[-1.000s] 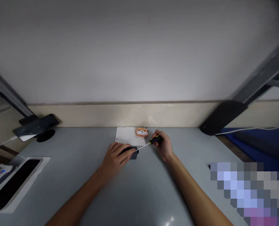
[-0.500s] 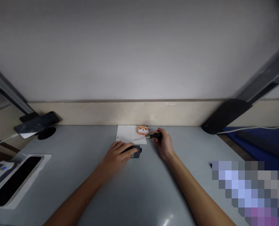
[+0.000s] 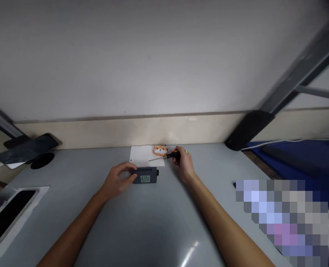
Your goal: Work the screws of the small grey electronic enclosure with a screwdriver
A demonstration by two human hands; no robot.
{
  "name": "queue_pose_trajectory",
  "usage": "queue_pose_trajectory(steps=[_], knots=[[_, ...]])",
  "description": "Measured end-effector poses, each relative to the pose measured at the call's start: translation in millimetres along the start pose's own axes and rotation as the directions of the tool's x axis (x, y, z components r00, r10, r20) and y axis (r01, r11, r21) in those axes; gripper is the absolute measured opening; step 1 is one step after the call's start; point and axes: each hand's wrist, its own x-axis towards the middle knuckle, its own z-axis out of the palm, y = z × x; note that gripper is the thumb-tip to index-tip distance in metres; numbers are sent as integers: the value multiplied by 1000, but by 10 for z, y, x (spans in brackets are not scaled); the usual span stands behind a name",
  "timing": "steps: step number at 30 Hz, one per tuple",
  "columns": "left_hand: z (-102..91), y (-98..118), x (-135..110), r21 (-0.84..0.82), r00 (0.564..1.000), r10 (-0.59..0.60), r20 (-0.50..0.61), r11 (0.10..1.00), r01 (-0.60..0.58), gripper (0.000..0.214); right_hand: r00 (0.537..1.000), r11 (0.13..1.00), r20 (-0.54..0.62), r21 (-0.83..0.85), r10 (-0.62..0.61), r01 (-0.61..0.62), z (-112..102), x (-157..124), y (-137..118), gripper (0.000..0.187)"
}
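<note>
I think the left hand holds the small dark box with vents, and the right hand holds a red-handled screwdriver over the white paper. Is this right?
Not quite. The head view shows the screwdriver has a black and yellow handle, not red. The rest holds: the left hand grips the small dark vented box, and the right hand holds the screwdriver with its shaft over the white paper.

A dark grey box [image 3: 145,175] with a small pale green label on its side was seen on a light grey table [image 3: 153,222]. A screwdriver [image 3: 168,155] with a black handle, yellow at its end, and a silvery shaft was seen over a white sheet of paper [image 3: 142,155]. An orange and white animal-face figure [image 3: 160,150] was noted. The wall was seen as white above a cream band.
</note>
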Motion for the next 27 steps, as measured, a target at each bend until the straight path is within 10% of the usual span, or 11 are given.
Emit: queue_pose_trajectory(steps=[12, 20, 27], knots=[[251, -214, 64, -69, 970, -238, -52, 970, 235, 23, 1000, 992, -19, -120, 23, -25, 8, 38, 90, 36], [243, -222, 46, 68, 961, -276, 0, 959, 276, 25, 937, 909, 317, -329, -149, 256, 211, -145, 202, 43], [-17, -4, 14, 87, 923, -257, 288, 966, 242, 38, 853, 866, 462, -293, -244, 406, 265, -218, 327, 37]])
